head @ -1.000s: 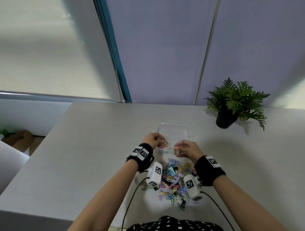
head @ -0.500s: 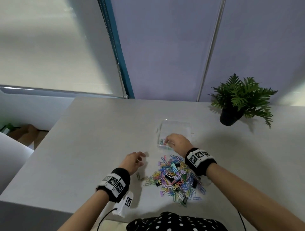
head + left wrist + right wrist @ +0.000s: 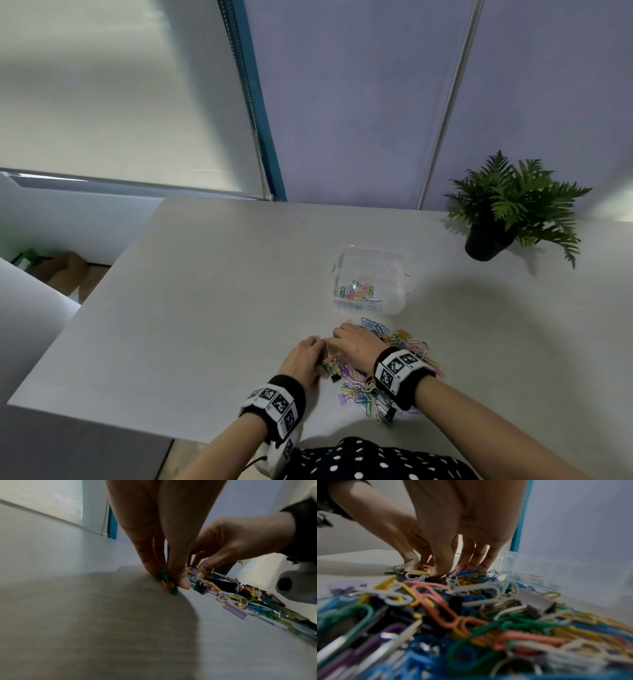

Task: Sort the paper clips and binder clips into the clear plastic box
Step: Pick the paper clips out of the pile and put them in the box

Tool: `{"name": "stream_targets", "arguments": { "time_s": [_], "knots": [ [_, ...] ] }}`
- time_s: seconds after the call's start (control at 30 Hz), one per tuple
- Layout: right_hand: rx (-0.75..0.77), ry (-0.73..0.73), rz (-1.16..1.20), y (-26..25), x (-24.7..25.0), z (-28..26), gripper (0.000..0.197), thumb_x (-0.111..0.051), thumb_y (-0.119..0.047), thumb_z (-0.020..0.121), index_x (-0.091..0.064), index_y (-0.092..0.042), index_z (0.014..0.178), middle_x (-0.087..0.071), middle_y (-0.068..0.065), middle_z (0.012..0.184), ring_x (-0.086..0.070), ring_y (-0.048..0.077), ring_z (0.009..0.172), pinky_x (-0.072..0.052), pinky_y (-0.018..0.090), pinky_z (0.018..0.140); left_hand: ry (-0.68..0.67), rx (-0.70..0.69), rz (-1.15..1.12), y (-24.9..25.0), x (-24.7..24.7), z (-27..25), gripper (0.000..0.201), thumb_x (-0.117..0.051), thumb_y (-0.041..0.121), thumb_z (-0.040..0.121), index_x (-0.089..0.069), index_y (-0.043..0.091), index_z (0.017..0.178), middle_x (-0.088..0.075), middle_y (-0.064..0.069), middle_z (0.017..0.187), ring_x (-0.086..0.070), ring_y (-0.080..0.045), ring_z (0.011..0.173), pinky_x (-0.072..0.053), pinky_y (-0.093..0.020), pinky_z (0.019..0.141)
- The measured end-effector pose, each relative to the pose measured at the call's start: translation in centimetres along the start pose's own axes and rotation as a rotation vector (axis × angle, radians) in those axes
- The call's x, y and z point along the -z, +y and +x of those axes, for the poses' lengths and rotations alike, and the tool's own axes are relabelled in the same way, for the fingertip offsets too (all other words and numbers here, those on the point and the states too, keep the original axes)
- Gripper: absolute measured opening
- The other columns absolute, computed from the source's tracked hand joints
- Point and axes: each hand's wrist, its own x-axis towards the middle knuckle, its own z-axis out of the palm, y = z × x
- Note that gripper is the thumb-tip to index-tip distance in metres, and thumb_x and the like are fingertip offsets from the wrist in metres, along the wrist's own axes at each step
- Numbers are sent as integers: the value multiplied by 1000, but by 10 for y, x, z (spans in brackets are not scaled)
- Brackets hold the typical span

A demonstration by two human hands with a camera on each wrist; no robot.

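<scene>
A pile of coloured paper clips and binder clips (image 3: 394,370) lies on the grey table near me. Beyond it stands the clear plastic box (image 3: 373,270), with several paper clips (image 3: 359,293) in its near-left compartment. My left hand (image 3: 166,580) is at the pile's left edge, thumb and fingers pinching green and orange paper clips (image 3: 169,586) against the table. My right hand (image 3: 337,337) reaches down beside it; its thumb and fingertips (image 3: 440,566) curl onto clips (image 3: 458,566) at the pile's far-left part. A grey binder clip (image 3: 537,605) and a lilac one (image 3: 235,610) lie in the heap.
A potted fern (image 3: 507,212) stands at the table's back right. The table's left edge (image 3: 85,308) drops to the floor. A blind and a blue window frame (image 3: 253,102) are behind the table.
My right hand has come back from the box to the pile's left part. My left hand has moved right to the pile's edge and closed on clips there.
</scene>
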Motion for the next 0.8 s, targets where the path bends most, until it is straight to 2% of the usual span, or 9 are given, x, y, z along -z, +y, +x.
{"name": "stream_targets", "arguments": {
  "time_s": [0.13,0.23,0.3,0.43,0.5,0.57,0.63,0.73,0.8],
  "knots": [
    [-54,78,188,7,0,-4,13,-60,-15,83,-60,-9,95,-61,9,101,-49,24,102,-33,34,93,-43,14,-4,1,7,5,20,-61,9,78,-59,4,97,-62,-14,106,-58,-29,99,-40,-31,84],
    [-119,156,394,11,0,-9,9,-66,-18,79,-61,-13,85,-60,2,89,-51,17,93,-37,28,82,-49,47,-65,-3,11,6,20,-59,4,79,-61,3,99,-66,-14,106,-60,-27,102,-39,-26,85],
    [-167,197,539,13,1,-11,9,-70,-16,76,-62,-13,80,-58,-1,85,-52,15,88,-41,28,81,-40,83,-127,-7,14,6,22,-57,-2,78,-63,2,98,-68,-13,103,-61,-24,100,-39,-21,81],
    [-227,304,936,14,4,-15,16,-71,-3,73,-62,-16,71,-68,16,82,-64,23,79,-55,38,79,-39,127,-247,-14,23,4,16,-62,-1,78,-65,4,94,-59,-5,83,-54,-13,82,-35,-13,60],
    [-264,345,1104,16,7,-18,15,-70,0,74,-62,-13,73,-69,20,81,-67,23,74,-58,34,72,-40,135,-324,-18,29,5,15,-63,1,78,-63,15,84,-56,-3,79,-53,-14,79,-42,-18,66],
    [-289,363,1238,20,10,-23,13,-69,1,76,-62,-9,74,-68,14,72,-67,17,62,-57,26,60,-44,146,-423,-21,33,10,22,-66,1,77,-58,22,73,-55,1,71,-54,-17,73,-49,-27,74],
    [-312,380,1343,24,13,-28,10,-67,3,76,-61,-5,77,-67,7,64,-65,14,55,-56,24,54,-31,151,-550,-18,38,16,28,-66,-2,77,-58,24,69,-54,3,67,-55,-19,68,-51,-33,74],
    [-393,427,1454,34,14,-39,8,-66,3,77,-61,-2,80,-67,1,59,-65,15,52,-57,26,53,-7,110,-703,-3,48,34,23,-62,-6,81,-57,15,72,-52,0,66,-58,-5,55,-54,-23,64],
    [-451,476,1493,40,15,-44,8,-65,4,78,-61,-1,81,-65,4,61,-65,16,50,-56,24,49,5,75,-746,12,59,52,22,-60,-5,83,-58,14,72,-53,1,66,-57,0,53,-53,-18,60]
  ]
}}
